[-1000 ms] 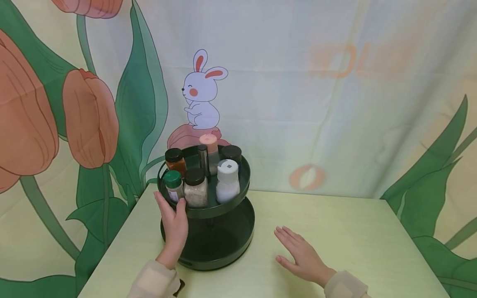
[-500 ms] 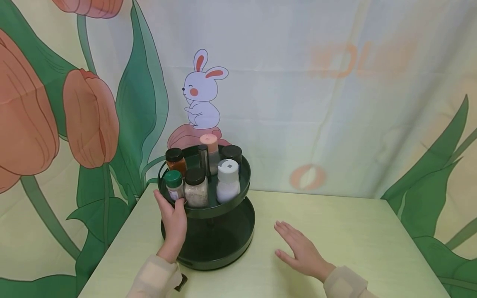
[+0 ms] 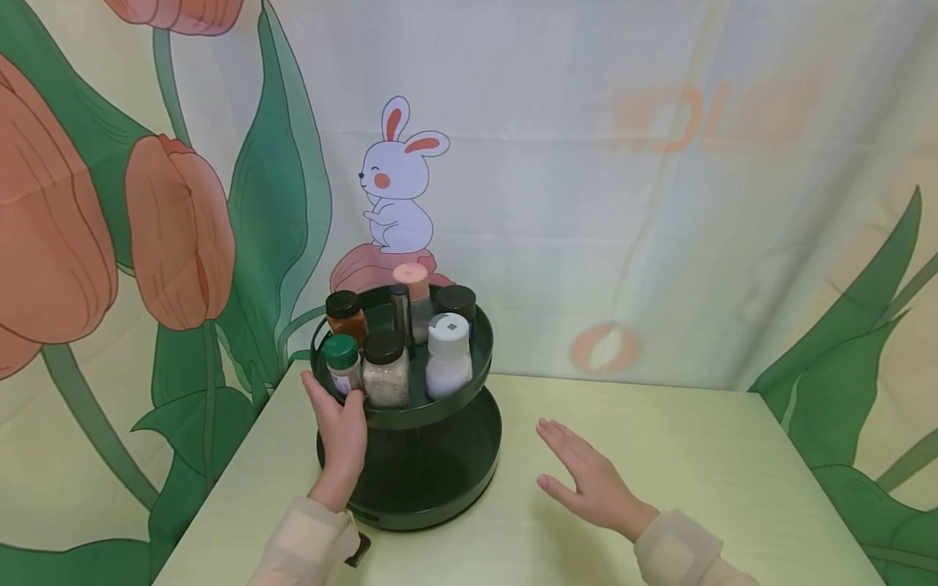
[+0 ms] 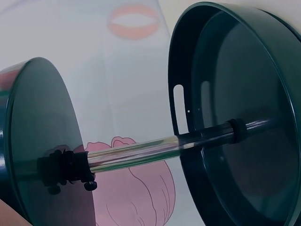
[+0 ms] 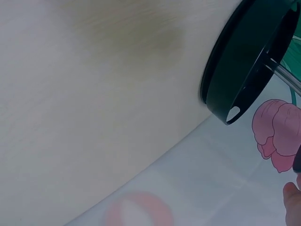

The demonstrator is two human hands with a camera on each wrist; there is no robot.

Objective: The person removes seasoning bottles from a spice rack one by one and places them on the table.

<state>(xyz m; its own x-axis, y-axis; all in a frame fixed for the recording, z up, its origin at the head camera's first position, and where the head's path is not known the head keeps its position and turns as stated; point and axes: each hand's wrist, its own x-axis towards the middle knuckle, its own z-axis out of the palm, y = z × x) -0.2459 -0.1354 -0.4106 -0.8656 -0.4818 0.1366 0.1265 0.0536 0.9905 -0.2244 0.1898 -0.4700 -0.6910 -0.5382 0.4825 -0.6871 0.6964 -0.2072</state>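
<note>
1. Only the right hand has clearly shifted since the earlier head view: its fingertips show slightly higher, to the right of the dark green, round, two-tier rack and well apart from it.
2. That hand holds nothing, its fingers straight and its thumb spread, above the pale yellow-green tabletop.
3. At the rack's front left, the left hand touches the upper tray, thumb and visible finger apart; whether hidden fingers grip underneath, I cannot tell.
4. Upright on the rack's upper tier stand a green-lidded clear jar, a black-lidded square clear jar and a white-capped bottle, among others.
5. Rack and containers look unmoved, so I judge this a free-hand adjustment; contact rests with the left hand.
</note>
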